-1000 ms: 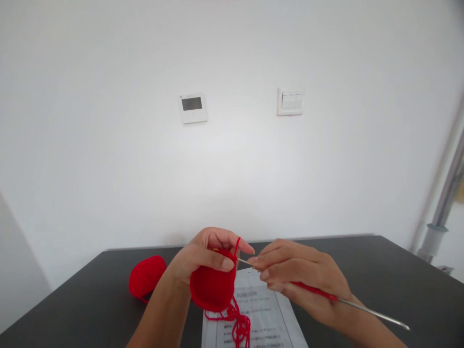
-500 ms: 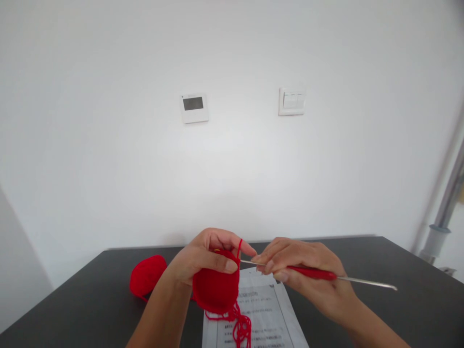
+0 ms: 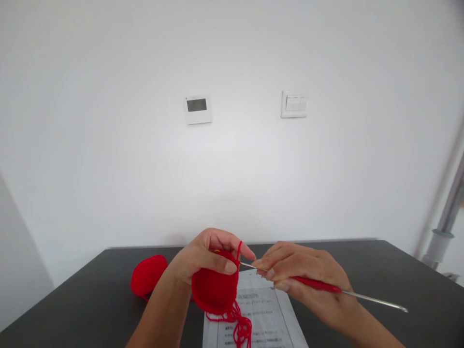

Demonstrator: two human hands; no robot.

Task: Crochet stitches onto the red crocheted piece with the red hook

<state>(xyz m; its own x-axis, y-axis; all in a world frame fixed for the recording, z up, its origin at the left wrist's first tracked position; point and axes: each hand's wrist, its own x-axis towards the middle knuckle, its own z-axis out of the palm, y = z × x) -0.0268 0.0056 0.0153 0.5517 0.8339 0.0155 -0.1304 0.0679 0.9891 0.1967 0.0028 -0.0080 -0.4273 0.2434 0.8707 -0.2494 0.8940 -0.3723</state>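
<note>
Between the thumb and fingers of my left hand (image 3: 208,253) is a red crochet piece (image 3: 214,291), rounded and cup-like. A strand of red yarn (image 3: 239,250) runs up over my left index finger. My right hand (image 3: 304,275) grips a crochet hook (image 3: 319,285) with a red handle and metal ends. Its left tip meets the upper right edge of the piece, where I cannot make out the stitch. The other end sticks out past my right hand, tilted down to the right. Loose red yarn (image 3: 242,328) dangles in loops under the piece.
A ball of red yarn (image 3: 148,275) lies on the dark table (image 3: 90,299), left of my left forearm. Printed paper sheets (image 3: 266,314) lie under my hands. Behind the table rises a white wall with a thermostat (image 3: 198,116) and a light switch (image 3: 294,104).
My right hand has tilted the hook, so its free end now points lower and farther right. The left hand keeps its hold on the crochet piece. The view has shifted slightly.
</note>
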